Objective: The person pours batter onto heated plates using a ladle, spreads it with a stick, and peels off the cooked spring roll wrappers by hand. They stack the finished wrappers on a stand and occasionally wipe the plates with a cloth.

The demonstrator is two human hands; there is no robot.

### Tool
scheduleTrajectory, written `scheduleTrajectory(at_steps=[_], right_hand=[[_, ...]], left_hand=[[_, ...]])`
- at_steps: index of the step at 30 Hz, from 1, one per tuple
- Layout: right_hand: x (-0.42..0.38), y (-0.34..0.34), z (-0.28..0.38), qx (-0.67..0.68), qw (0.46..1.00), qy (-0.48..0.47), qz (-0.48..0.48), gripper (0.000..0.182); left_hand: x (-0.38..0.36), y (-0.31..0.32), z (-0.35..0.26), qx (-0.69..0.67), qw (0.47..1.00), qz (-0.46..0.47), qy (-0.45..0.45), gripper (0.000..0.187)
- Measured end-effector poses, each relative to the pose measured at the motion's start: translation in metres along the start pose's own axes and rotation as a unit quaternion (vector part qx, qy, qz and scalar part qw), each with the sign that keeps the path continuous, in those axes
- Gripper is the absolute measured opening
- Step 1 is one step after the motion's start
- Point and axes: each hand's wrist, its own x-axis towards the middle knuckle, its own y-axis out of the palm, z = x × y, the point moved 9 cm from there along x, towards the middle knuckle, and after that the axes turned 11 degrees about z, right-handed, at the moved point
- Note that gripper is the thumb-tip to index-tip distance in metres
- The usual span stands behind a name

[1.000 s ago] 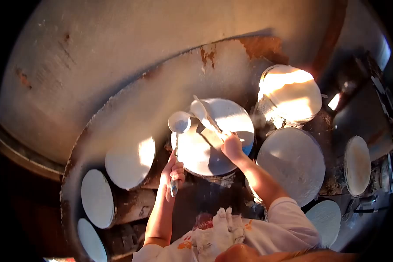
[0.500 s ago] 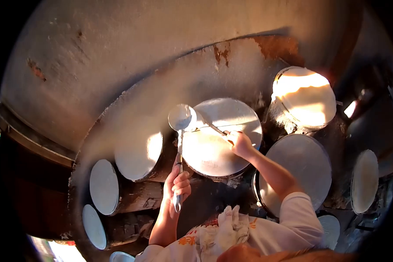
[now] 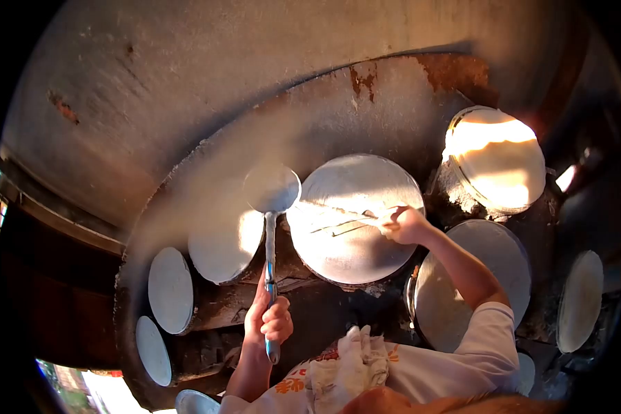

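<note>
My left hand is wrapped round the blue-grey handle of a long ladle. The ladle's round bowl points away from me, between a smaller pale disc and the large round white surface. Over that large surface, my right hand is closed on a thin stick-like tool, whose far end reaches left across the white. The tool's exact shape is hard to make out against the glare.
A sunlit white round container stands at the upper right. Another large pale round lies under my right forearm. Several smaller pale discs line the left and right. A curved, rust-marked wall rises behind, with haze at the left.
The ladle bowl has moved left and nearer, away from the large surface, as my left hand came down. My right hand and its tool have shifted right. The view has moved slightly.
</note>
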Motion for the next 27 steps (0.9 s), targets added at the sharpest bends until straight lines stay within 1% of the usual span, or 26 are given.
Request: scheduleTrajectory(at_steps=[1, 2, 3, 4, 5, 7, 8, 9, 10, 11, 12, 13, 15, 16, 17, 19, 20, 22, 23, 24, 25, 27], right_hand=[[0.012, -0.014, -0.009, -0.032, 0.999, 0.012, -0.025, 0.004], [0.02, -0.029, 0.004, -0.101, 0.989, -0.065, -0.088, 0.004], [0.024, -0.043, 0.026, -0.168, 0.964, -0.14, -0.154, 0.006], [0.05, -0.021, 0.007, -0.077, 0.991, -0.104, -0.025, 0.022], [0.067, 0.012, -0.023, -0.074, 0.994, -0.05, 0.058, 0.025], [0.04, 0.011, 0.018, -0.035, 0.994, -0.041, 0.091, 0.026], [0.024, 0.007, 0.019, -0.083, 0.987, -0.112, 0.082, 0.025], [0.008, -0.003, 0.013, 0.006, 0.986, -0.131, 0.101, 0.025], [0.004, -0.02, 0.019, 0.043, 0.985, -0.141, 0.092, 0.024], [0.002, -0.031, 0.025, 0.084, 0.981, -0.15, 0.086, 0.023], [0.009, -0.033, 0.004, 0.076, 0.993, -0.017, 0.094, 0.02], [0.023, -0.03, -0.004, 0.046, 0.996, -0.046, 0.068, 0.017], [0.034, 0.003, -0.029, 0.113, 0.987, -0.049, 0.105, 0.017], [0.017, -0.007, 0.011, 0.131, 0.985, -0.003, 0.113, 0.02], [0.003, -0.017, 0.034, 0.06, 0.985, -0.122, 0.104, 0.019], [-0.036, -0.027, -0.01, 0.001, 0.988, 0.014, 0.153, 0.019], [-0.033, -0.041, -0.007, 0.005, 0.996, -0.007, 0.09, 0.02], [-0.045, -0.049, -0.002, 0.028, 0.998, -0.037, -0.042, 0.024], [-0.041, -0.025, -0.015, 0.221, 0.975, 0.014, 0.01, 0.032], [-0.051, -0.013, -0.008, 0.101, 0.995, 0.002, 0.004, 0.034], [-0.062, -0.005, -0.003, -0.021, 1.0, -0.004, 0.001, 0.035], [-0.091, -0.008, 0.024, -0.073, 0.995, -0.06, -0.033, 0.034]], left_hand=[[0.007, -0.002, -0.003, 0.01, 1.0, -0.025, 0.016, 0.03], [0.016, -0.03, -0.008, -0.012, 0.998, -0.058, -0.01, 0.024], [0.03, -0.066, -0.016, -0.033, 0.995, -0.09, -0.04, 0.033], [0.037, -0.081, -0.012, -0.112, 0.984, -0.124, -0.056, 0.04], [0.04, -0.082, -0.01, -0.158, 0.98, -0.108, -0.06, 0.04], [0.028, -0.048, -0.01, -0.164, 0.984, -0.052, -0.037, 0.04], [0.02, -0.037, -0.019, -0.119, 0.992, -0.047, -0.021, 0.039], [0.011, -0.027, -0.028, -0.075, 0.996, -0.044, -0.005, 0.039], [0.001, -0.016, -0.036, -0.03, 0.999, -0.042, 0.011, 0.038], [0.001, -0.018, -0.044, 0.041, 0.998, -0.052, -0.004, 0.035], [0.0, -0.039, -0.07, 0.253, 0.941, -0.21, 0.077, 0.025], [0.009, -0.052, -0.077, 0.339, 0.886, -0.309, 0.069, 0.024], [0.012, -0.095, -0.073, 0.339, 0.886, -0.315, 0.027, 0.037], [-0.004, -0.109, -0.071, 0.329, 0.88, -0.341, -0.015, 0.046], [-0.016, -0.104, -0.064, 0.321, 0.886, -0.332, -0.033, 0.049], [-0.032, -0.086, -0.058, 0.383, 0.857, -0.343, -0.04, 0.051], [-0.03, -0.088, -0.054, 0.395, 0.848, -0.35, -0.04, 0.054], [-0.024, -0.103, -0.03, 0.399, 0.851, -0.337, -0.059, 0.057], [-0.014, -0.11, -0.016, 0.413, 0.85, -0.318, -0.074, 0.057], [-0.013, -0.114, -0.003, 0.426, 0.849, -0.302, -0.084, 0.058], [-0.017, -0.109, 0.007, 0.417, 0.847, -0.313, -0.101, 0.057], [-0.031, -0.095, 0.012, 0.41, 0.851, -0.304, -0.121, 0.056]])
